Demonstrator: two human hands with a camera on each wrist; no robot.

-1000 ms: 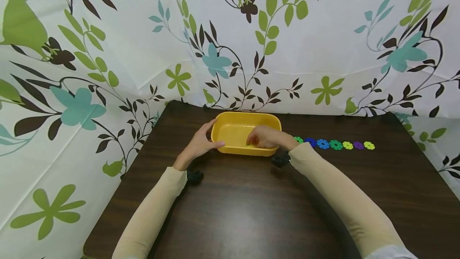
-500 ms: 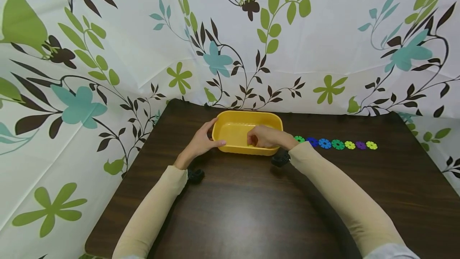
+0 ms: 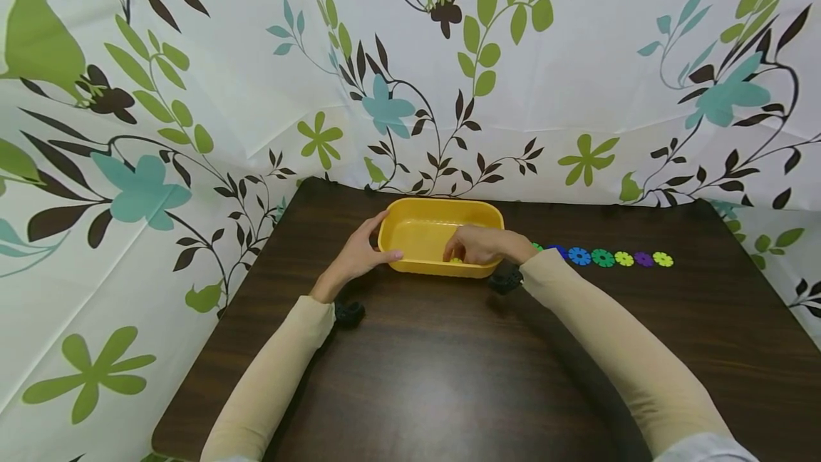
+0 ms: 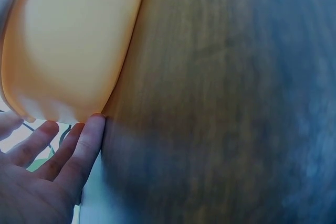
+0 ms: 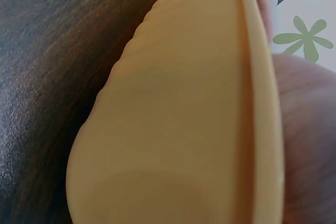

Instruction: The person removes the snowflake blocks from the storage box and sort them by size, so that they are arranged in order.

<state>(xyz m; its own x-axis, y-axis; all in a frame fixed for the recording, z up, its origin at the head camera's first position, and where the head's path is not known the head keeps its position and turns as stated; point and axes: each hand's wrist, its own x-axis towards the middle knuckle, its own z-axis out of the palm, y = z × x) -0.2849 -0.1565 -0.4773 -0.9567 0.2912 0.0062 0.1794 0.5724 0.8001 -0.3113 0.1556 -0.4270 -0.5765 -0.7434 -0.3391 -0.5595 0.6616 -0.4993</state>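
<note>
A yellow plastic tub stands near the table's back edge. At its left end, my left hand holds the corner, thumb over the front rim and fingers on the outer wall. In the left wrist view, the fingertips rest against the tub's outside. My right hand reaches over the front rim into the tub, fingers curled down. A small yellow-green piece shows at its fingertips, mostly hidden. The right wrist view shows mainly the tub's outer wall, with the hand behind the rim.
Right of the tub lies a row of notched plastic discs, among them a blue one, a green one, a purple one and yellow ones. The right forearm partly covers the row's left end. A patterned cloth hangs behind the dark table.
My right hand has shifted slightly right inside the tub, and the yellow-green piece now shows at its fingertips. Its wrist covers more of the leftmost discs. The left hand stays in place.
</note>
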